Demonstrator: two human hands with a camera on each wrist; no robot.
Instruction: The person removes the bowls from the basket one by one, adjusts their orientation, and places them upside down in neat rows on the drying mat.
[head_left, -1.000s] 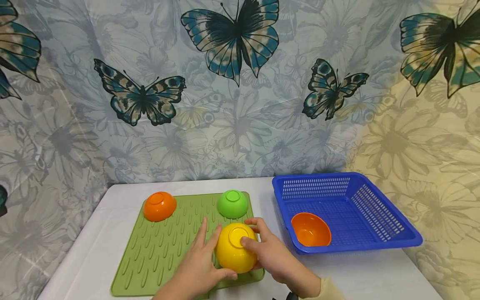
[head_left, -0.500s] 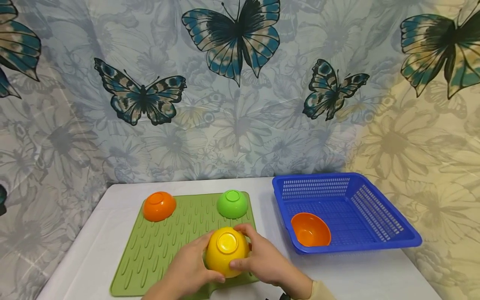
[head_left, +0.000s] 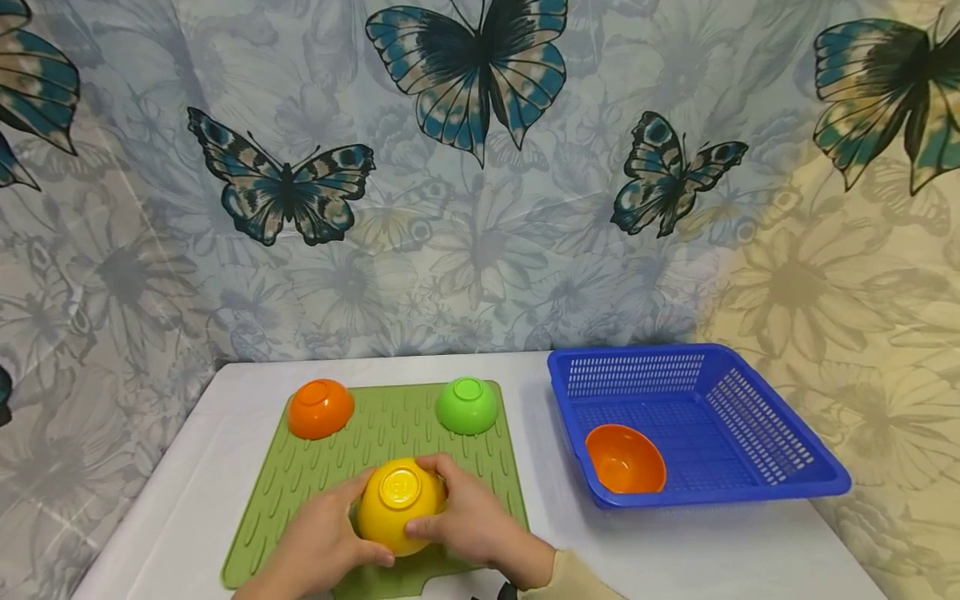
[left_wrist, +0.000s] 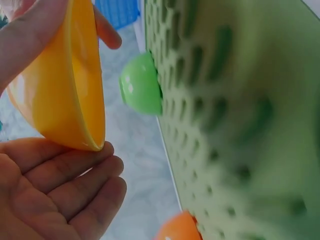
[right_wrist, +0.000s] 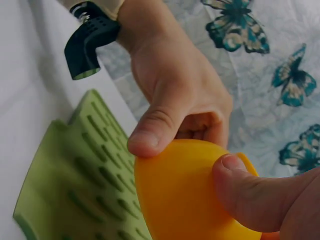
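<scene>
Yellow bowl (head_left: 392,510) shifted L over green mat (head_left: 300,475), L hand (head_left: 321,533) & R hand (head_left: 480,518) both gripping it.

- Yellow bowl (head_left: 386,521): plastic by the look, smooth, glossy, bright highlights on the base ring.
- Orange bowl on the mat (head_left: 321,413) and green bowl (head_left: 467,410): same smooth, shiny plastic look.
- Orange bowl in the basket (head_left: 626,462): glossy inner wall.
- Blue basket (head_left: 750,417): moulded plastic look, perforated sides.
- Green mat (head_left: 382,417): rubbery, matt, textured with elongated ridges.
- White table covering (head_left: 176,475): matt; cloth or paper, indistinguishable.
- Backdrop (head_left: 480,292): printed, cloth-like, lightly creased.
- Cream sleeve (head_left: 573,579): matt cloth.
</scene>
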